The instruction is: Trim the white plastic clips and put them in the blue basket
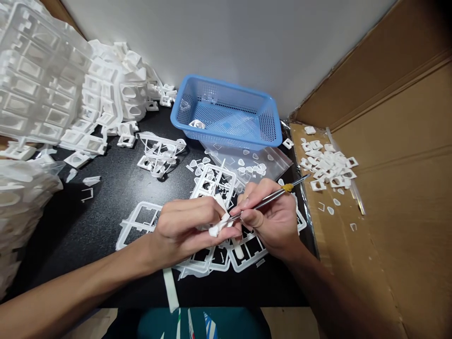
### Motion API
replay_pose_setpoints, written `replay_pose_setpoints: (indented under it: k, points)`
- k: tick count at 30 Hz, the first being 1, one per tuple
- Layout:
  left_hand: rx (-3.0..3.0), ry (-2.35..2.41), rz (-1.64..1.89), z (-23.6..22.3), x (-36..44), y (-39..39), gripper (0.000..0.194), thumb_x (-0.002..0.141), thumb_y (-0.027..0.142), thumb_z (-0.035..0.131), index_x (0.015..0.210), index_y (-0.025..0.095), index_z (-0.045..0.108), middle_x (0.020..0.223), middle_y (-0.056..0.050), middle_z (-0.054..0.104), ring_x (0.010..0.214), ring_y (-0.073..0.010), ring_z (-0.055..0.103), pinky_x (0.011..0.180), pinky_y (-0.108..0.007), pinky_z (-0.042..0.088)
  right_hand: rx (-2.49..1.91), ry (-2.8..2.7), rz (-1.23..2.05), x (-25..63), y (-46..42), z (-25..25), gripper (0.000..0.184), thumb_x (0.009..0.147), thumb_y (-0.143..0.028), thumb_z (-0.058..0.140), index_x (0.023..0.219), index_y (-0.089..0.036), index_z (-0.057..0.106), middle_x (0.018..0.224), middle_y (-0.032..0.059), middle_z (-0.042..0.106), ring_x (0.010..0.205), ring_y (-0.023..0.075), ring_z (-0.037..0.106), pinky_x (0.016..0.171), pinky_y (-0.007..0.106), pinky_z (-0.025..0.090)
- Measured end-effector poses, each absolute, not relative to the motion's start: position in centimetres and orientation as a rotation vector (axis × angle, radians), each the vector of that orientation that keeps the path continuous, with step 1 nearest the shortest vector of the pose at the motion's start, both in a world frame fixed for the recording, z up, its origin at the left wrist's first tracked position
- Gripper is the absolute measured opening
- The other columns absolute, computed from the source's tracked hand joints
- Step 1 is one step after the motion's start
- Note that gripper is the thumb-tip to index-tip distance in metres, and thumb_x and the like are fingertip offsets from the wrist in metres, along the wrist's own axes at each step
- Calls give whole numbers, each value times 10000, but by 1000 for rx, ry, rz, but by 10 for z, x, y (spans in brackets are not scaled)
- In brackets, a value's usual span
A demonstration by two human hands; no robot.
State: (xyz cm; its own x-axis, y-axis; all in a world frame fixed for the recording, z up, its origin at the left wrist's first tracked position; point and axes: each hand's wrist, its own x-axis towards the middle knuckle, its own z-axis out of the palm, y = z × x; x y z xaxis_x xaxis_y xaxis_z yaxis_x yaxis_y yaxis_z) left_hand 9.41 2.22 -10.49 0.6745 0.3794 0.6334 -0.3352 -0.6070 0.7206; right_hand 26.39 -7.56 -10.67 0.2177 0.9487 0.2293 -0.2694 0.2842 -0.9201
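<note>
Over the middle of the black table, my left hand [190, 221] pinches a small white plastic part [219, 226], mostly covered by the fingers. In my right hand [270, 219] is a thin metal tweezers-like tool [268, 198] with a yellow band round it, held like a pen. Its narrow tip meets the white part between the two hands; whether it has one prong or two cannot be made out. Beneath both hands lie white plastic sprue frames [141, 221] and small loose scraps.
A blue perforated basket [226, 139] with a white part inside stands at the back. White molded sheets [38, 80] are heaped left. Finished-looking white parts [328, 162] lie on cardboard at right. A plastic bag [278, 157] with oval scraps lies before the basket.
</note>
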Motion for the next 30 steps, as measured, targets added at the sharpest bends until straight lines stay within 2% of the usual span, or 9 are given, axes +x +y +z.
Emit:
replay_pose_setpoints:
  k: [14,19,22,24,30]
  points:
    - [1982,27,1031,-107,93,23,197,881,85,803,767,104,644,685,-45,695,667,-140,701,603,-215,561,-868,-960,983,258,-77,-105,183,867,-46,789,919,-211,728,800,-16,685,607,90,689,510,199,602]
    - [1959,17,966,-104,96,21,146,900,86,780,818,122,664,735,-51,734,701,-147,714,641,-230,583,-796,-882,1094,260,-75,-109,124,931,-170,770,929,-234,664,772,-29,666,568,96,666,439,197,565]
    - [1972,91,983,-105,95,23,180,886,108,804,792,122,650,755,-50,728,673,-127,685,616,-213,555,-724,-786,1212,263,-74,-107,151,968,-262,745,918,-251,602,736,-62,629,474,63,587,375,167,518]
    - [1978,143,1009,-107,94,24,216,871,139,828,770,122,638,769,-48,722,654,-112,664,597,-200,534,-717,-767,1228,264,-74,-104,151,980,-261,728,917,-252,591,748,-62,642,459,62,576,352,164,509]
    - [1920,77,1042,-106,94,23,191,869,125,829,793,126,654,752,-34,744,675,-107,706,643,-174,573,-797,-893,1068,260,-76,-105,116,945,-175,761,945,-233,661,844,-24,719,557,81,662,449,201,583]
